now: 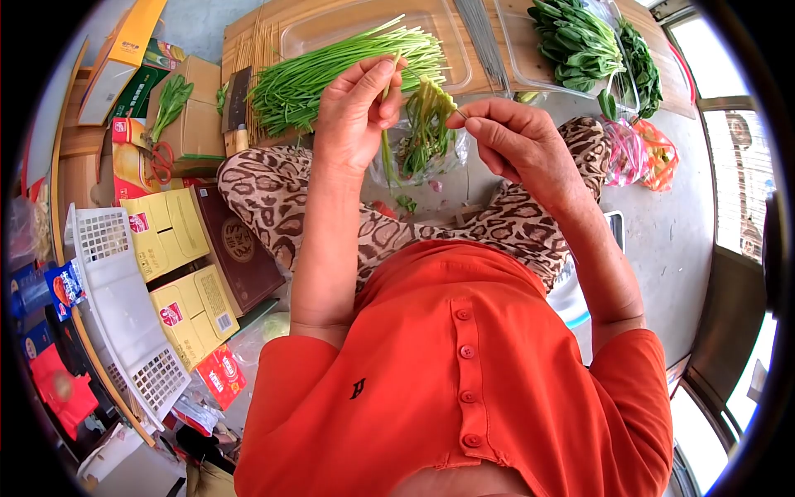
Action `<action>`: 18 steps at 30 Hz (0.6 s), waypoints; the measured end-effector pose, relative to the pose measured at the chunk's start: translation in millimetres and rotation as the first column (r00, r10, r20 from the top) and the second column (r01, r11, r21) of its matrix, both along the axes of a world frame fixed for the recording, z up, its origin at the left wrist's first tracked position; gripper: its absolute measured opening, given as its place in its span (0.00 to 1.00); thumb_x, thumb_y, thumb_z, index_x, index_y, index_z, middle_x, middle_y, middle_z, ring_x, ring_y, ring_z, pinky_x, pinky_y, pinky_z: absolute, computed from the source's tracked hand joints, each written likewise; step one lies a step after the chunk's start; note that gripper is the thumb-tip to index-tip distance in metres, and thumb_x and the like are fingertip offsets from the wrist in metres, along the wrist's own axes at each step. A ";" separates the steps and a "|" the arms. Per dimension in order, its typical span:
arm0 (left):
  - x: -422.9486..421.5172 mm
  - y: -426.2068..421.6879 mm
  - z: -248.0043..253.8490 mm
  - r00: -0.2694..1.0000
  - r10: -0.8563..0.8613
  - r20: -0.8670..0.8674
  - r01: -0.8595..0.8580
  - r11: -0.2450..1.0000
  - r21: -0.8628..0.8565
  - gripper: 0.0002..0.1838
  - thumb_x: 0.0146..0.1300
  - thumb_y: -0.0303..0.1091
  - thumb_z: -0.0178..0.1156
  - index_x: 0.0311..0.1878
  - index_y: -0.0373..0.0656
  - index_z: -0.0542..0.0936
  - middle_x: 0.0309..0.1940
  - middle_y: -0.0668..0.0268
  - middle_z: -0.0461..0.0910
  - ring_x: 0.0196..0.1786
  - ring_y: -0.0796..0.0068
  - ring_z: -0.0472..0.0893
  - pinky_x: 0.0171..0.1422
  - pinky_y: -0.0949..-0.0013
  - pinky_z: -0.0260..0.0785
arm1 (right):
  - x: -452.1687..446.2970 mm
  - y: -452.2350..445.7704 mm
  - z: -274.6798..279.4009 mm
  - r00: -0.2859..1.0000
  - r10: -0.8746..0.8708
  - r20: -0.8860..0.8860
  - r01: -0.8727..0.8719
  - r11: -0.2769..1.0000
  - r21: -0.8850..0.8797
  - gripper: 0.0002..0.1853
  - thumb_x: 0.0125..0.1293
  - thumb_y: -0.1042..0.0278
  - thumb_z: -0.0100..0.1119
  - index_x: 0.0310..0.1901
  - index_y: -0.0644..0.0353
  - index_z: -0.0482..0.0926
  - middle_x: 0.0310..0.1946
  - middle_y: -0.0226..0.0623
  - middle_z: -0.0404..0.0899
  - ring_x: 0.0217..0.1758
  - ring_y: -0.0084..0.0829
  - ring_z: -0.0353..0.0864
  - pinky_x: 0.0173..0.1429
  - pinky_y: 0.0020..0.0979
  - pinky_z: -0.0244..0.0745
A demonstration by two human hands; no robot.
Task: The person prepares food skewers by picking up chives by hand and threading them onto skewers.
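My left hand point(361, 106) is closed in a pinch on a long green stalk point(386, 157), which hangs down below the fingers. My right hand point(515, 139) pinches the end of a thin skewer point(459, 113). Folded pale-green stalks point(433, 95) are bunched along that skewer, close to its right end. The skewer's other end points up toward my left hand. Beneath both hands, a clear plastic bag point(447, 161) holds green trimmings. Beyond my left hand lies a large heap of long green stalks point(306, 87), partly on a clear tray point(294, 37).
A cleaver point(238, 103) and bamboo skewers point(257, 50) lie left of the stalks. Metal skewers point(482, 41) lie right of them. Leafy greens point(575, 45) fill a tray at upper right. Cardboard boxes point(166, 236) and a white plastic rack point(120, 290) stand at left.
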State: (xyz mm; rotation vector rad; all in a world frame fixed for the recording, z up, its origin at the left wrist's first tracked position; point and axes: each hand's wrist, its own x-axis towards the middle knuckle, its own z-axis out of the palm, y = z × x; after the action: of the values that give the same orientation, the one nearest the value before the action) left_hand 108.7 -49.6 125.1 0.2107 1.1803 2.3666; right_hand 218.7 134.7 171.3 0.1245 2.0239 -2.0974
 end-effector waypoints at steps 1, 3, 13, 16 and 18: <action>-0.6 -0.9 -0.3 1.000 -0.010 -0.008 0.010 1.000 -0.004 0.08 0.62 0.32 0.62 0.42 0.38 0.81 0.29 0.70 0.79 0.21 0.85 0.69 0.21 0.80 0.57 | 0.1 0.1 0.5 1.000 0.005 -0.005 -0.005 1.000 0.009 0.12 0.71 0.65 0.49 0.46 0.61 0.80 0.13 0.18 0.62 0.15 0.09 0.54 0.19 0.16 0.46; -0.7 -2.5 0.8 1.000 -0.017 -0.015 0.017 1.000 -0.007 0.08 0.62 0.32 0.62 0.41 0.38 0.81 0.29 0.69 0.79 0.21 0.85 0.69 0.21 0.80 0.57 | 0.4 0.1 2.1 1.000 0.010 -0.010 -0.010 1.000 0.017 0.12 0.71 0.65 0.49 0.46 0.61 0.80 0.13 0.18 0.62 0.15 0.09 0.54 0.19 0.16 0.47; -1.6 -8.8 7.0 0.993 -0.073 -0.092 0.066 0.995 -0.069 0.10 0.64 0.34 0.60 0.43 0.37 0.81 0.29 0.71 0.77 0.21 0.86 0.65 0.24 0.81 0.54 | 0.5 2.0 3.7 0.999 0.037 -0.001 -0.037 0.999 -0.010 0.12 0.71 0.64 0.49 0.46 0.60 0.80 0.13 0.18 0.62 0.14 0.09 0.54 0.18 0.16 0.46; -2.8 -11.4 7.8 0.989 -0.103 -0.111 0.094 0.992 -0.083 0.10 0.64 0.34 0.59 0.43 0.38 0.81 0.29 0.71 0.77 0.21 0.86 0.65 0.23 0.81 0.53 | 0.7 3.3 5.4 0.999 0.051 0.014 -0.051 0.998 -0.026 0.12 0.71 0.63 0.50 0.46 0.60 0.80 0.13 0.18 0.62 0.14 0.09 0.54 0.18 0.16 0.46; -1.9 -11.4 10.1 0.990 -0.096 -0.101 0.087 0.993 -0.085 0.10 0.64 0.33 0.60 0.43 0.38 0.81 0.29 0.71 0.77 0.21 0.86 0.65 0.23 0.80 0.53 | 0.6 3.3 5.5 0.998 0.058 0.024 -0.057 0.998 -0.041 0.13 0.71 0.63 0.50 0.46 0.60 0.80 0.13 0.18 0.61 0.14 0.09 0.54 0.18 0.16 0.46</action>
State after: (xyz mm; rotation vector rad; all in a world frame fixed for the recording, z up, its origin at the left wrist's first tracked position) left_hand 106.8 -61.0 135.2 0.3582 1.2836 2.2476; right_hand 219.3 138.0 176.8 0.0851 1.9463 -2.0896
